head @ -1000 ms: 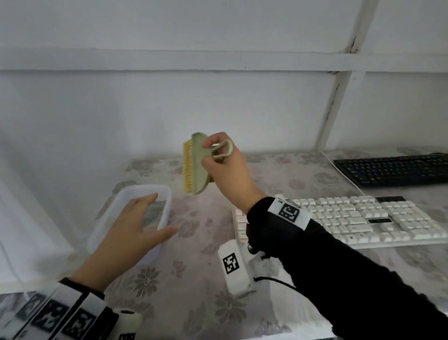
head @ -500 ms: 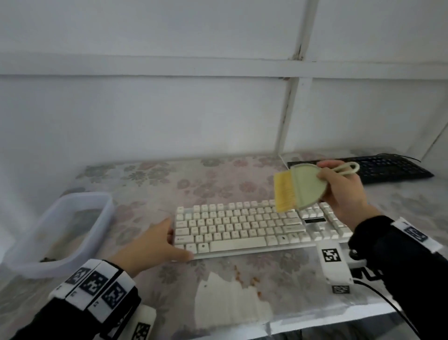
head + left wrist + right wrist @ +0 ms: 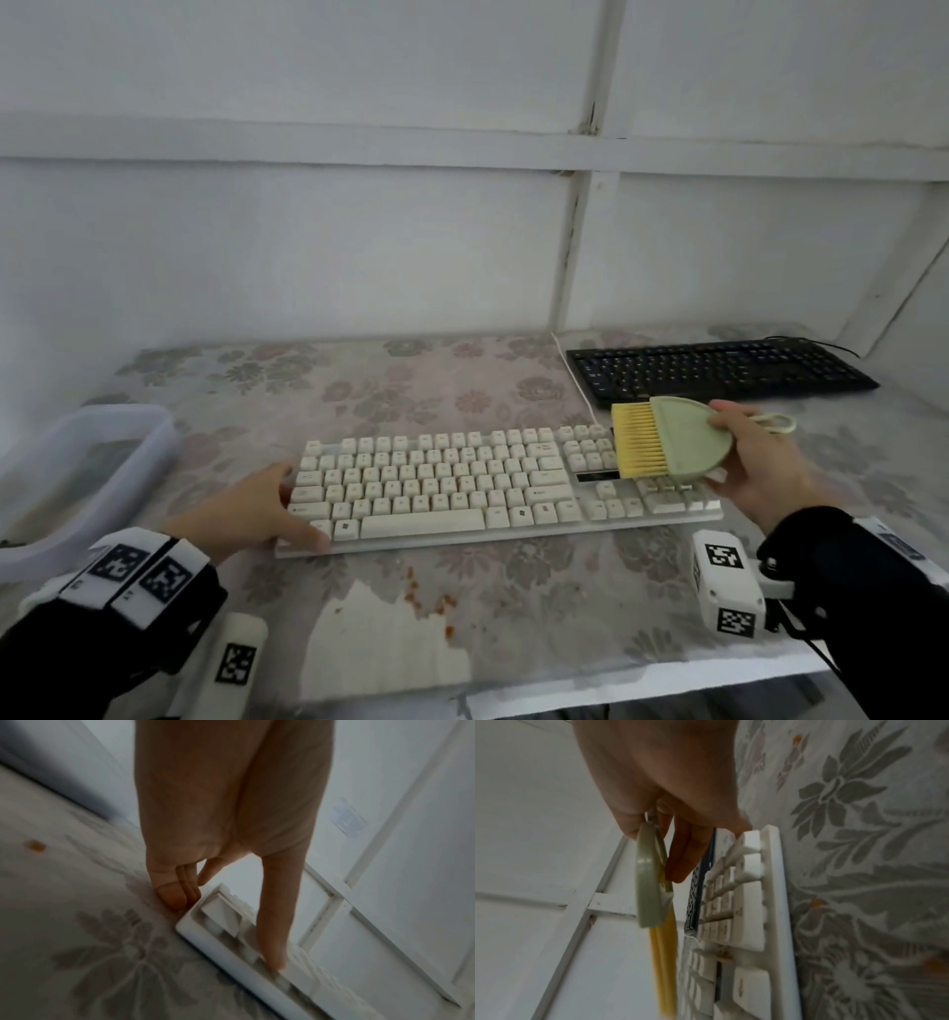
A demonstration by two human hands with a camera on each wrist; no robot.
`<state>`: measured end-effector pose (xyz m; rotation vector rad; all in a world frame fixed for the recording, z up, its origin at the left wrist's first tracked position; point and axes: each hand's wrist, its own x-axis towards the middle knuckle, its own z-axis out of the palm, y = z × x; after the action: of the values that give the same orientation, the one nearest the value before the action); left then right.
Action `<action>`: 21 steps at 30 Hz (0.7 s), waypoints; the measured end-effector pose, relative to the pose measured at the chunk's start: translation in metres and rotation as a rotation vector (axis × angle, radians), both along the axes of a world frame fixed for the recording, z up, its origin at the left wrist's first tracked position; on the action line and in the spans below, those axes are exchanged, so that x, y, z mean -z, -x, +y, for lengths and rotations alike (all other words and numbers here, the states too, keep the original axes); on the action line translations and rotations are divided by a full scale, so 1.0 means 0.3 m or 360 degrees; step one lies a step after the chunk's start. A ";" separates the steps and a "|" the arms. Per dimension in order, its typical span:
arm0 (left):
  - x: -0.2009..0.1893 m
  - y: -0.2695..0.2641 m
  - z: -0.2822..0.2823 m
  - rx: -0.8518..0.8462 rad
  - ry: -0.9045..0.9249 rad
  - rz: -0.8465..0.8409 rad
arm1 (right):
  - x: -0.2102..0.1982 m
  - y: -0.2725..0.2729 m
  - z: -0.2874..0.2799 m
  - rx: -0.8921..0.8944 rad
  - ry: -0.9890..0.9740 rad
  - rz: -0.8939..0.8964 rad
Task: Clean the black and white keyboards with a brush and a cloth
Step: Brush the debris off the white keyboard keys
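A white keyboard lies across the middle of the flowered table. My left hand rests on its left end, thumb laid on the front keys and fingers against the keyboard's end. My right hand grips a green brush by its loop handle. The yellow bristles point left, just above the number pad. The right wrist view shows the brush held clear of the keys. A black keyboard lies at the back right.
A clear plastic tub stands at the table's left side. Orange crumbs and a worn pale patch lie in front of the white keyboard. White panelled walls close the back and right, and the table edge runs close in front.
My right hand carried the brush from above the tub to the white keyboard's right end. My left hand left the tub and settled on the keyboard's left end.
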<state>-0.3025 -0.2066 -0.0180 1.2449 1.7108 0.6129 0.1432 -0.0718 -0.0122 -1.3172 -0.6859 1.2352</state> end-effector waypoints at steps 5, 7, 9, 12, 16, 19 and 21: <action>-0.002 0.003 -0.002 0.0082 0.0074 -0.0133 | 0.012 -0.007 0.018 -0.0040 -0.0008 0.0009; 0.008 0.005 -0.002 0.0041 0.0049 -0.0141 | 0.011 -0.009 0.020 -0.0054 -0.0012 0.0009; 0.017 -0.005 -0.005 -0.0073 0.0013 -0.0159 | 0.010 -0.009 0.020 -0.0065 -0.0022 0.0018; 0.023 -0.024 -0.015 -0.0151 -0.0049 -0.0211 | 0.013 -0.012 0.023 -0.0084 -0.0069 0.0033; 0.039 -0.014 -0.022 -0.0234 -0.0140 -0.0280 | 0.010 -0.024 0.020 -0.0144 -0.0150 -0.0062; 0.047 -0.006 -0.020 -0.0198 -0.0219 -0.0194 | 0.013 -0.044 0.019 -0.0193 -0.0182 -0.0103; 0.046 -0.011 -0.021 -0.0175 -0.0256 -0.0167 | 0.018 -0.061 0.018 -0.0195 -0.0182 -0.0106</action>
<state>-0.2994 -0.2130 -0.0318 1.2124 1.6764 0.8809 0.1615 -0.0664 -0.0174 -1.2412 -0.8835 1.2354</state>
